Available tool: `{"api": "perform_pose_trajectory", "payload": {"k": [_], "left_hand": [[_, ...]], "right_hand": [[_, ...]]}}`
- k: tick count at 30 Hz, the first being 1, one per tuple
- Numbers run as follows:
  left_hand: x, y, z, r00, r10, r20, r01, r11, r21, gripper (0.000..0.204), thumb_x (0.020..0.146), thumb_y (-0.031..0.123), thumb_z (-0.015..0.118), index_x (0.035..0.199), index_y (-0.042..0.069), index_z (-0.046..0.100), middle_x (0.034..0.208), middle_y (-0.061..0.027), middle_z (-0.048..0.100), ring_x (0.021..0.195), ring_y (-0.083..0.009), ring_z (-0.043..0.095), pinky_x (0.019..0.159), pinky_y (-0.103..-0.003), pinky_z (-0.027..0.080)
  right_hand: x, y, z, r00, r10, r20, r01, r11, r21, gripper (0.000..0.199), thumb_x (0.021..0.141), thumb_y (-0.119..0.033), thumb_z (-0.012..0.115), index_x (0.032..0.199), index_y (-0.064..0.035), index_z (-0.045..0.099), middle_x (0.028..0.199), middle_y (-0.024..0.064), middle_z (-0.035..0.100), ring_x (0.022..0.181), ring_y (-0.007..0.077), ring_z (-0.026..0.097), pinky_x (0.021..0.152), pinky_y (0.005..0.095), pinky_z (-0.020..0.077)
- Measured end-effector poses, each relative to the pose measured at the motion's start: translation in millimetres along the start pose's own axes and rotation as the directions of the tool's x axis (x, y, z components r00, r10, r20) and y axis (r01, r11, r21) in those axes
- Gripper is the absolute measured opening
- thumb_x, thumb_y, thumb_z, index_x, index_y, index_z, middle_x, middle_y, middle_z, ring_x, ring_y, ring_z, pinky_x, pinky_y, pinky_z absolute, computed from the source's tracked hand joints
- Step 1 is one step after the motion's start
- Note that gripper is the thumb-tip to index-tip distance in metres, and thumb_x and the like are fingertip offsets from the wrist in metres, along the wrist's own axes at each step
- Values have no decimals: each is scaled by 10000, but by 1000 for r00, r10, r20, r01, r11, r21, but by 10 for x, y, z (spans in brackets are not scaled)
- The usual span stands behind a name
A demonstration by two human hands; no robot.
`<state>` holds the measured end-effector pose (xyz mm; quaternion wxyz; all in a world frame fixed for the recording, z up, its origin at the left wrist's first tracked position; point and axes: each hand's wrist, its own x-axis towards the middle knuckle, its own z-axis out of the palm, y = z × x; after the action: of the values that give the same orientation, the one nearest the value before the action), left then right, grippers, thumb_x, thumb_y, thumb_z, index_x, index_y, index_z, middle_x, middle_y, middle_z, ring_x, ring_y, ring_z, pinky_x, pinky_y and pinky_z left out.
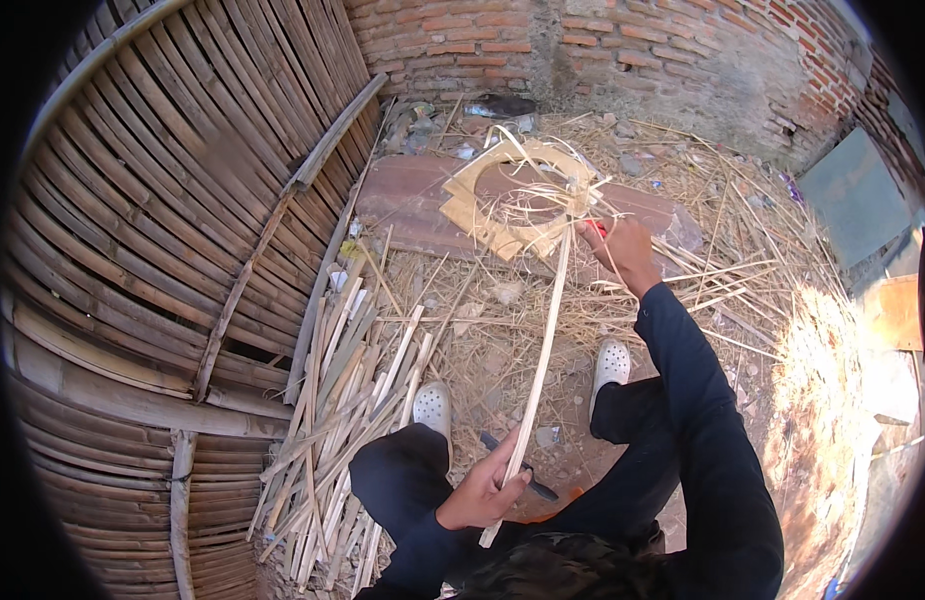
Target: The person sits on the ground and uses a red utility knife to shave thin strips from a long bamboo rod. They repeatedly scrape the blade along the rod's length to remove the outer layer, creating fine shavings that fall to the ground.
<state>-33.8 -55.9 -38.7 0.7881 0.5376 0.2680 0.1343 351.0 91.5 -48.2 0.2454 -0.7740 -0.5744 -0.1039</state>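
Head view: left hand (479, 492) clamped on bamboo strip (544, 340) lower centre; right hand (616, 247) fingers closed near top; keep strip taut, knife (522, 468) steady

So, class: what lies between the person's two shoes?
In the head view, straw-littered dirt and the bamboo strip lie between the left shoe and right shoe.

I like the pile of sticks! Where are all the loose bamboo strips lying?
In the head view, the loose bamboo strips lie on the ground at the person's left, between the woven bamboo fence and the left shoe.
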Motion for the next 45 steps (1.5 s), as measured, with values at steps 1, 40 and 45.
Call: {"api": "perform_pose_trajectory", "payload": {"k": [1,40,45], "left_hand": [[-14,-68,8,998,-38,44,37,999,36,673,950,-39,463,1513,-41,95,1479,-59,300,1063,-55,467,842,-176,393],[619,994,146,939,185,-291,-154,980,126,610,988,91,480,1517,35,180,633,5,515,405,-44,430,362,-192,376],[592,897,167,958,153,-243,-125,984,127,608,981,74,482,1512,22,190,616,6,508,415,-48,443,359,-200,382]], "right_hand": [[40,240,-7,999,23,-36,-25,999,-38,671,838,-703,491,704,-77,689,610,173,623,607,364,622,558,467,473],[-646,-919,-533,858,-510,-54,493,791,363,547,766,-654,638,643,-123,672,514,70,590,460,273,591,425,371,441],[-232,-664,-393,975,-222,-10,216,936,276,550,784,-635,633,614,-112,649,488,97,566,483,299,599,493,420,463]]}}
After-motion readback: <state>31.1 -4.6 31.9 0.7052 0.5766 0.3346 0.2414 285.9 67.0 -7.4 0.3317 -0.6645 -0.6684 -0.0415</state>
